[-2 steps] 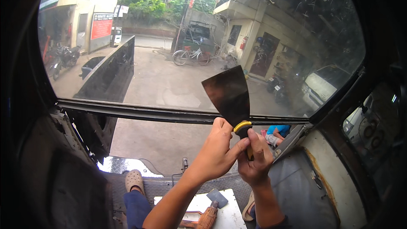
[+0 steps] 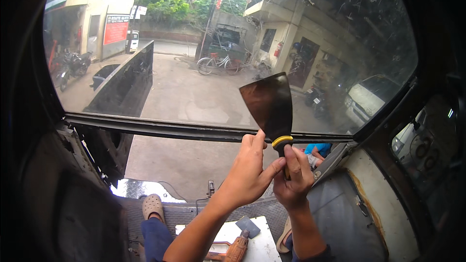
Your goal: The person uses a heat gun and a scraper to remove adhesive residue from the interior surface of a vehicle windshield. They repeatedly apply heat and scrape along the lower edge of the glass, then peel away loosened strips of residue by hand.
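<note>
My right hand [image 2: 294,179] is wrapped round the black-and-yellow handle of a wide putty knife [image 2: 270,106]. Its dark blade points up, tilted a little to the left, in front of the glass. My left hand [image 2: 248,172] is closed beside the knife's neck, its thumb against the handle and its fingertips near the blade's base; its palm side is hidden. Below my arms, an orange pistol-shaped power tool [image 2: 238,248] lies on a white board [image 2: 264,225], with a flat grey square piece [image 2: 248,226] at its front end.
A large window pane [image 2: 194,92] with a black lower frame [image 2: 194,129] spans ahead. Beneath it is an opening to the pavement, where a person in blue [image 2: 318,150] sits at the right. Outside are a hinged-out dark panel [image 2: 124,82], a bicycle [image 2: 218,63] and motorcycles. My feet flank the board.
The putty knife has shifted slightly right and its blade has turned a little more upright. My left fingertips have risen slightly beside it.
</note>
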The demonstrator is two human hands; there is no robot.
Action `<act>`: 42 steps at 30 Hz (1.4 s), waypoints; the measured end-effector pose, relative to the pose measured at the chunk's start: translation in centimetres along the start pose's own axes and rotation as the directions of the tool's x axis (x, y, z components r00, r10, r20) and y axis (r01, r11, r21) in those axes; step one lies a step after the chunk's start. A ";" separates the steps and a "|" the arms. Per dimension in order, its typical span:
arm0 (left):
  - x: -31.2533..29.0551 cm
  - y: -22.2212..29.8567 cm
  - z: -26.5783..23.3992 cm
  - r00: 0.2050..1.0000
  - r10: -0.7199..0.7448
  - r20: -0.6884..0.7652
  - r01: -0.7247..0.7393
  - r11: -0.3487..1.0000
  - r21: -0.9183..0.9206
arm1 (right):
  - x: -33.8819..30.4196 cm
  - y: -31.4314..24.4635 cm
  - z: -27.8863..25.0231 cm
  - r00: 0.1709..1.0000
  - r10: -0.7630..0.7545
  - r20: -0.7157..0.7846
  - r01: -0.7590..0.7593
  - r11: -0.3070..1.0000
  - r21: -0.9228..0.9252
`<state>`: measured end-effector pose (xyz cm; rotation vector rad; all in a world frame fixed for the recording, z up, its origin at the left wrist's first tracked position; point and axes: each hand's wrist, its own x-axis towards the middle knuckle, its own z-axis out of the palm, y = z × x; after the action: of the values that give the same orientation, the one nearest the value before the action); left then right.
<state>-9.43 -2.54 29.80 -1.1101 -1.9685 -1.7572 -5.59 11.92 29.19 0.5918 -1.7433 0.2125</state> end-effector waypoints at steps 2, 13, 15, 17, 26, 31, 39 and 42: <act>-0.3 -0.1 0.5 0.996 -0.012 -0.088 0.014 1.000 0.019 | 0.8 1.1 0.2 0.997 -0.079 -0.023 0.073 0.975 -0.209; -0.9 -2.7 -1.9 0.990 -0.131 -0.058 0.134 0.990 0.046 | 1.8 3.9 3.1 0.996 -0.015 -0.086 0.005 0.993 -0.118; -0.9 -2.7 -2.1 0.988 -0.143 -0.050 0.146 0.988 0.049 | 1.9 3.8 3.4 0.994 -0.045 -0.103 0.037 0.996 -0.079; -1.0 -2.7 -2.2 0.987 -0.152 -0.049 0.153 0.988 0.035 | 1.8 3.5 3.4 0.996 -0.040 -0.084 0.032 0.995 -0.093; -1.2 -3.4 -2.6 0.988 -0.146 -0.052 0.147 0.989 0.025 | 1.3 3.0 3.9 0.996 -0.008 -0.092 0.001 0.997 -0.071; -1.3 -3.6 -2.8 0.986 -0.153 -0.059 0.156 0.987 0.040 | 1.4 2.5 3.9 0.997 0.014 -0.078 -0.018 0.999 -0.046; -1.3 -3.5 -2.8 0.985 -0.171 -0.040 0.172 0.984 0.036 | 1.5 1.7 3.8 0.997 0.027 -0.077 -0.031 0.998 -0.057; -1.2 -3.6 -2.8 0.986 -0.162 -0.041 0.163 0.986 0.023 | 1.5 1.6 4.0 0.996 0.043 -0.080 -0.046 0.998 -0.041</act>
<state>-11.86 -5.47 27.04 -0.9228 -2.1049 -1.8115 -10.00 11.09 29.82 0.5070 -1.6816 0.2260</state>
